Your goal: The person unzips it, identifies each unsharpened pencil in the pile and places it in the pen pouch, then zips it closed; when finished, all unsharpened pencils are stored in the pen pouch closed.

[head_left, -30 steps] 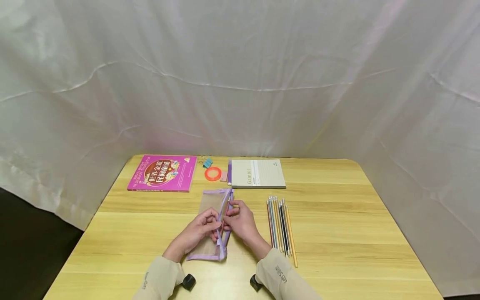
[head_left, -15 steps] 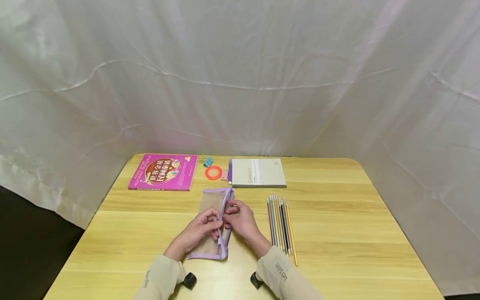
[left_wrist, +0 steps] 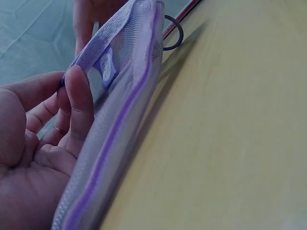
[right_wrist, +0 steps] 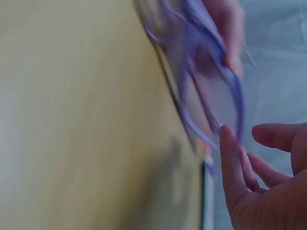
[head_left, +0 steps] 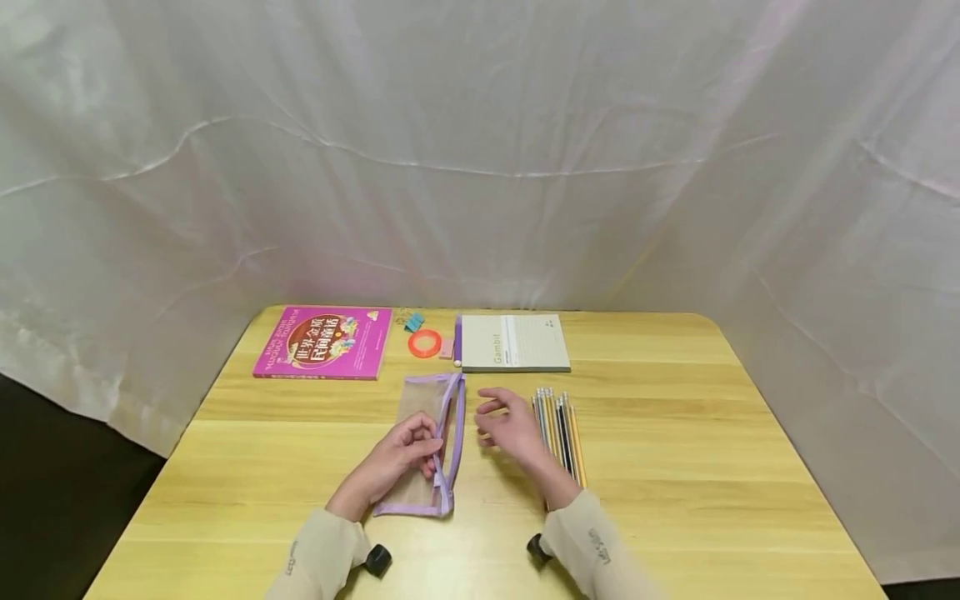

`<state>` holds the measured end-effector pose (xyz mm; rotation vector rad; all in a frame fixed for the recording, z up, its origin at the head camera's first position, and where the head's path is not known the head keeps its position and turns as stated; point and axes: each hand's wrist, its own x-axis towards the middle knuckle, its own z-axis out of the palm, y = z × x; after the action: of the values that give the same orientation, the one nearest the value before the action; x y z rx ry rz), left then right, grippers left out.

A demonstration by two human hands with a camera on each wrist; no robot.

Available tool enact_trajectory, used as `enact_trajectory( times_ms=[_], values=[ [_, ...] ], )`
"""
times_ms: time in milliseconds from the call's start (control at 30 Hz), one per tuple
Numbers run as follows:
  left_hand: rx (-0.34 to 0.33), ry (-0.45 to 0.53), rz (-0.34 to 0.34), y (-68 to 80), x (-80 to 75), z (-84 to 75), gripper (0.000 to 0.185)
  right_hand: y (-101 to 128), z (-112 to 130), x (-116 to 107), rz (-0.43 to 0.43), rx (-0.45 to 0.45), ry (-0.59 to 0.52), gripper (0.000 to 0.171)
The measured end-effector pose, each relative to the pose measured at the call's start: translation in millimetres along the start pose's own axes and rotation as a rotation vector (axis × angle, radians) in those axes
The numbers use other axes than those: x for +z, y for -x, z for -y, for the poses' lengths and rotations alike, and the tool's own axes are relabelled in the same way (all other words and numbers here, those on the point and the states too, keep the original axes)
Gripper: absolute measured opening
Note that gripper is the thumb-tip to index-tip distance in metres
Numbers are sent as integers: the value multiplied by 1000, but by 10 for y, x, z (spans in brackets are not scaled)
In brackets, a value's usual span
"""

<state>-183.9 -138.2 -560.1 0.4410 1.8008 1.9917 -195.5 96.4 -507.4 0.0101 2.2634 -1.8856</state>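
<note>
You are sitting at a light wooden desk [head_left: 675,467] with rounded corners, its grain running left to right, and a wrinkled white cloth backdrop [head_left: 480,167] hangs behind and around it on all sides. The purple mesh pencil pouch [head_left: 426,442] lies near the middle of the desk, long side pointing away from you. Your left hand [head_left: 397,458] rests on the pouch, and its fingers [left_wrist: 79,103] pinch the purple zipper edge, lifting that lip off the mesh. Your right hand [head_left: 513,427] hovers just beside the pouch, between it and the row of pencils [head_left: 558,429], fingers [right_wrist: 230,163] loosely spread and holding nothing. The pencils lie side by side to the right, parallel to the pouch. Along the far edge sit a magenta book [head_left: 324,342], a blue binder clip [head_left: 414,322], an orange tape ring [head_left: 424,343] and a pale green notebook [head_left: 513,342] with a purple spine.
</note>
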Motion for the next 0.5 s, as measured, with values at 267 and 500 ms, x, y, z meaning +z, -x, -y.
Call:
enact_trajectory(
  times_ms=[267,500],
  values=[
    [22,-94,-43,38,59,-71,24,204,-36,-933,-107,35,126,47],
    [18,-113,-125,54,113,-170,25,318,-324,-1373,-88,135,194,48]
  ],
)
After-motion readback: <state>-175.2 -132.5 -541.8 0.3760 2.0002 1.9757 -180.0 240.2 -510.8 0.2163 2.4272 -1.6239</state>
